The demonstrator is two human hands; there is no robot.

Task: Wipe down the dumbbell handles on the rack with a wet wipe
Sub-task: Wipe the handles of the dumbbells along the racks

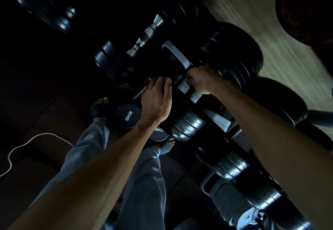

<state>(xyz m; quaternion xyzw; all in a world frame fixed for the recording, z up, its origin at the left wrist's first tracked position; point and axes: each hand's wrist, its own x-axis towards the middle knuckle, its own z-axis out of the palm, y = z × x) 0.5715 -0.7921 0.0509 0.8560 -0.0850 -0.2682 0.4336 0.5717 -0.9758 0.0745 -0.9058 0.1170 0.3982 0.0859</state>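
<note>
The room is dark, and the view looks down on a dumbbell rack (182, 57) full of big black dumbbells. Everything here is told from the rack's white-grey bar, the pale bar in the middle of the view.

The right hand (202, 81) is just below that bar. Its fingers are curled tight into a fist around something at the rack, right beside the big black dumbbell (232, 53). It is too dark to tell if the grip closes on the handle, a wipe, or both. No wet wipe can be made out. Small white labels (183, 85) on the rack sit just under this fist.

The left hand (155, 100) is below and to the left of the bar, close to the right hand but not touching it. Its back faces up and its fingers reach forward, bent a little over a dark thing. A thin grooved metal rod (139, 94) pokes out from under its left side. I cannot tell if the fingers pinch anything.

Above and to the left of the bar lies a dumbbell with a shiny metal handle (146, 36). Nobody touches it.

Below the left hand, two round dumbbell ends marked 5KG (128, 115) stand on the dark floor (41, 89). Next to them are the person's feet in dark open sandals (98, 110) and grey trouser legs (142, 184). A white cord (27, 144) curls on the floor far to the left. A pale wooden floor (252, 10) shows far to the right, behind the rack.
</note>
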